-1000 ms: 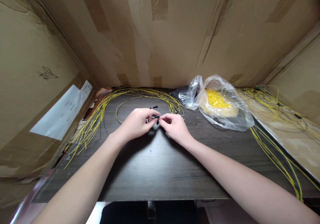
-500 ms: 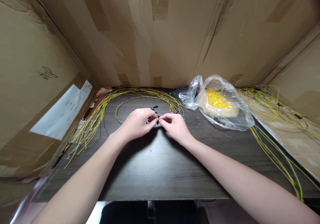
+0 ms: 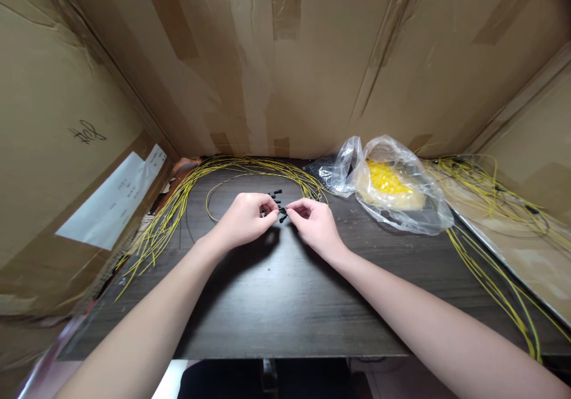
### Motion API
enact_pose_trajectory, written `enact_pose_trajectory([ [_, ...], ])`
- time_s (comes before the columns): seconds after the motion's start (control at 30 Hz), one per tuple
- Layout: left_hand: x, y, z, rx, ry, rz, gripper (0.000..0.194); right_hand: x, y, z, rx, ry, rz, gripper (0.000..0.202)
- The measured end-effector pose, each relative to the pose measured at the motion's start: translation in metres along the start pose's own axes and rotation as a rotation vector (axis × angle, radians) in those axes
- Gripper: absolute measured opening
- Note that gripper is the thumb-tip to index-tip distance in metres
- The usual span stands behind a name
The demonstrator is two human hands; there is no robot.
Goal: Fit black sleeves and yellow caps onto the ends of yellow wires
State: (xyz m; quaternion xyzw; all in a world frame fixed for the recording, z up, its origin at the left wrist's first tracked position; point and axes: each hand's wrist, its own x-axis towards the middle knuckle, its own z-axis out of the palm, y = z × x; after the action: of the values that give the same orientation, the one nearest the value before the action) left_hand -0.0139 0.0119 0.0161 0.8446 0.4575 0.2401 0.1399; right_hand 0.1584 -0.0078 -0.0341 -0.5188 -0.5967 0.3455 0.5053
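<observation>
My left hand [image 3: 247,222] is closed in a pinch near the middle of the table. A single yellow wire [image 3: 207,194] loops round from behind and runs in under this hand, its end hidden by the fingers. Facing it, my right hand [image 3: 317,225] pinches at a small black connector [image 3: 282,210] between the two sets of fingertips. How far wire and connector are joined is too small to tell. Several more black connectors [image 3: 278,192] lie on the table just beyond and beside the fingertips.
A bundle of yellow wires [image 3: 176,200] curves along the back and left of the dark table [image 3: 276,304]. Clear bags hold yellow pieces [image 3: 387,179] and black pieces [image 3: 328,173]. More wires [image 3: 495,185] lie over cardboard at right. Cardboard walls [image 3: 321,72] enclose the table.
My fingertips have drawn slightly apart, the right hand shifting a little to the right. The black connector between them shows more now.
</observation>
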Motion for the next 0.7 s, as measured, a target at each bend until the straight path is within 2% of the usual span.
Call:
enact_pose_trajectory([
  [0.7,-0.0003,-0.0028,0.0036,0.002,-0.019,0.026,0.010,-0.0039,-0.0012,0.0017,-0.016,-0.033,-0.069,0.010],
])
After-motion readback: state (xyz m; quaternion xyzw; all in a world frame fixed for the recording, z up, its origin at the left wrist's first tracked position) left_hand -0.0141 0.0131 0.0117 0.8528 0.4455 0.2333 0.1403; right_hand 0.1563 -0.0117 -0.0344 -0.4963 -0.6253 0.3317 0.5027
